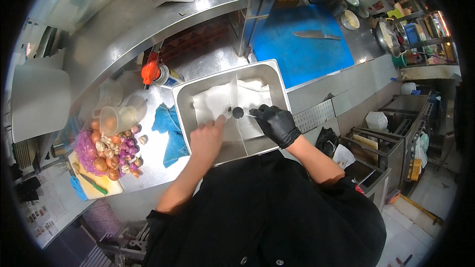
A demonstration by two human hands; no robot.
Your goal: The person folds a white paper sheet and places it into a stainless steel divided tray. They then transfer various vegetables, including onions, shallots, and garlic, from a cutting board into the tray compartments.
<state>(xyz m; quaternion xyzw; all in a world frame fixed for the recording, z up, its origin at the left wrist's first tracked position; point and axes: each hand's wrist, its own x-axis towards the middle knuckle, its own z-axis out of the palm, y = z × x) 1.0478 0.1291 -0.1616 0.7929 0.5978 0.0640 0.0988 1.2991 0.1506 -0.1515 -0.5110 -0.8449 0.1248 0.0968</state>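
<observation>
A rectangular stainless steel pan (281, 78) lies before me, lined with white paper or cloth (213, 100) and crossed by a thin, see-through strip or edge. My right hand (275, 124), in a black glove, pinches a thin pale handle over the pan; a small dark round piece (238, 112) is at its far end. My bare left hand (207, 137) is over the pan's left part, its fingertips beside a small translucent item (227, 112); its grip on that item is unclear. A blue cloth (169, 133) lies against the pan's left side.
A butane torch (151, 72) stands behind the cloth. Onions and garlic (111, 155), a plastic jug (117, 120) and a green-handled knife (96, 185) on a cutting board (111, 190) are left. A chef's knife (310, 34) rests on a blue board (297, 55) at back right.
</observation>
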